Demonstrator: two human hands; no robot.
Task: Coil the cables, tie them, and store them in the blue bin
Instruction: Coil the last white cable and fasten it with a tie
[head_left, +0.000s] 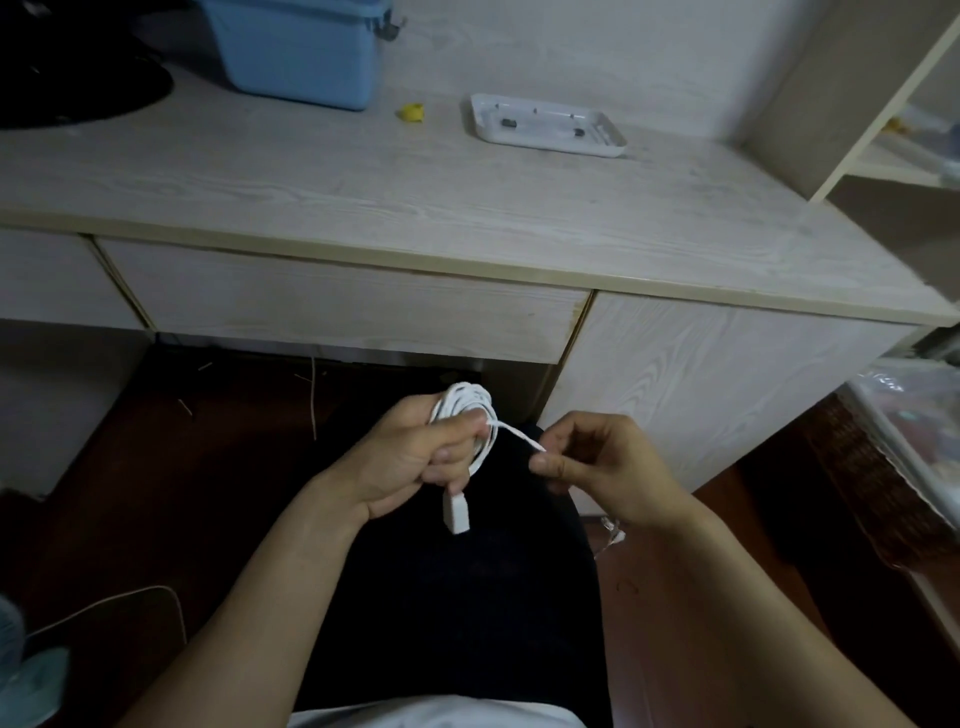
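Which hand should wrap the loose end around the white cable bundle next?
Probably the right hand. It pinches the loose end coming off the white cable coil, so it is free to wind it. The left hand is full, gripping the coil with the plug hanging below.

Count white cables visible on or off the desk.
1. A coiled white cable sits in the left hand over the lap, its free end pinched by the right hand. More may be hidden inside the blue plastic bin.
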